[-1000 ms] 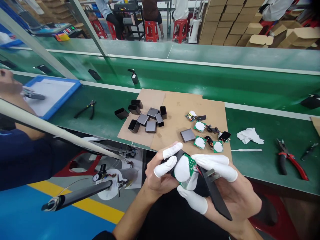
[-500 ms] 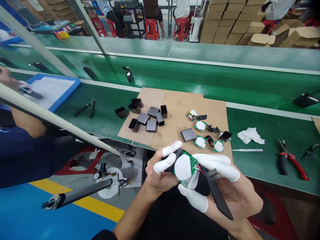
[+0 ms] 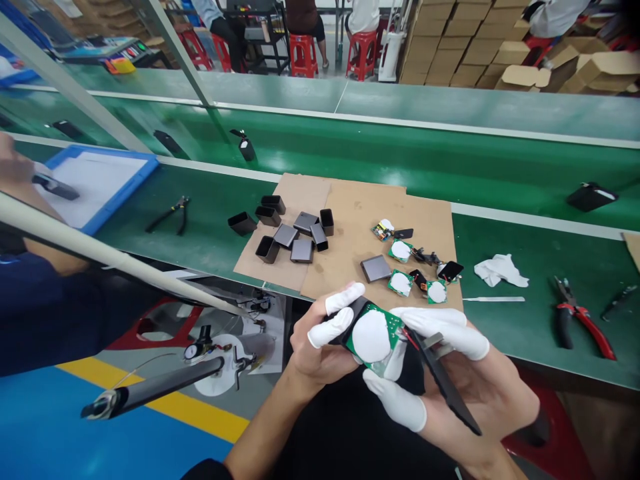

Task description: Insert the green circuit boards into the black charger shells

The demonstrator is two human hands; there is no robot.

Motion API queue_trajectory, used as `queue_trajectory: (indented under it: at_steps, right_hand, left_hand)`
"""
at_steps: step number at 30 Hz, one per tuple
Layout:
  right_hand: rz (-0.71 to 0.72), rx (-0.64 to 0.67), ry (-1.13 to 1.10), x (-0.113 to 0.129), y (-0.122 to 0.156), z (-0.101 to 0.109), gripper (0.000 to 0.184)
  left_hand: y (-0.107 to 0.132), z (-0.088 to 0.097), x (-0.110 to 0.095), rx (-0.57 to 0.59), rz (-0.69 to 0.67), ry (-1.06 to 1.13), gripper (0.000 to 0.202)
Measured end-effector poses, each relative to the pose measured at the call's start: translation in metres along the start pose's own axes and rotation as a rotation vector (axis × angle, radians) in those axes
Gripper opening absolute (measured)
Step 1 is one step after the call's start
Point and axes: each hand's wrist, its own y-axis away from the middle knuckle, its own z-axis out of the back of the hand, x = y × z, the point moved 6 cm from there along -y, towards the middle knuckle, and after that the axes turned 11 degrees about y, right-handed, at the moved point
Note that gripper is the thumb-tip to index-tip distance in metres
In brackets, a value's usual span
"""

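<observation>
My left hand (image 3: 320, 343) has white finger cots on and is closed around a dark casing (image 3: 359, 308). A green circuit board (image 3: 373, 335) with a large white round patch sticks out of the casing's open end. My right hand (image 3: 480, 387), also in finger cots, pinches the board's right end. Red wires run from the board to a flat black end plate (image 3: 450, 387) with metal prongs, which lies against my right fingers. How far the board sits inside the casing is partly hidden by my left fingers.
Several grey casings (image 3: 302, 251) lie on the cardboard (image 3: 345, 267), with several wired boards (image 3: 401, 283) right of them. Red-handled pliers (image 3: 583, 317), a white cloth (image 3: 500, 271) and a thin white strip (image 3: 495, 299) lie rightward. A co-worker's arm (image 3: 45, 247) is at left, beside a slanted pole (image 3: 125, 257).
My right hand and the board have shifted slightly right, while my left hand stays put with the casing, so more board shows. Black units on the green belt behind have moved left.
</observation>
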Motion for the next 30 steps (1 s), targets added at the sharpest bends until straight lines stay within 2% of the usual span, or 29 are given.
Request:
queue_trajectory:
  at_steps: [3,8,14,24,30]
  right_hand:
    - [0.006,-0.033,0.046,0.005,-0.005,-0.003,0.059]
    - [-0.004,-0.037,0.035,0.006,-0.005,-0.007,0.056]
    - [0.004,-0.032,0.035,0.003,-0.004,-0.008,0.052]
    - [0.000,-0.004,0.029,-0.001,-0.003,-0.008,0.052]
    - [0.010,0.003,0.052,-0.005,-0.001,-0.007,0.054]
  left_hand:
    - [-0.002,-0.002,-0.002,-0.010,0.034,0.047,0.062]
    - [0.002,0.000,0.003,-0.038,0.190,0.112,0.047]
    - [0.006,0.003,0.008,-0.031,0.263,0.162,0.045]
    - [0.012,0.002,0.010,-0.030,0.228,0.132,0.055]
    - [0.010,0.000,0.004,0.003,0.029,0.071,0.046]
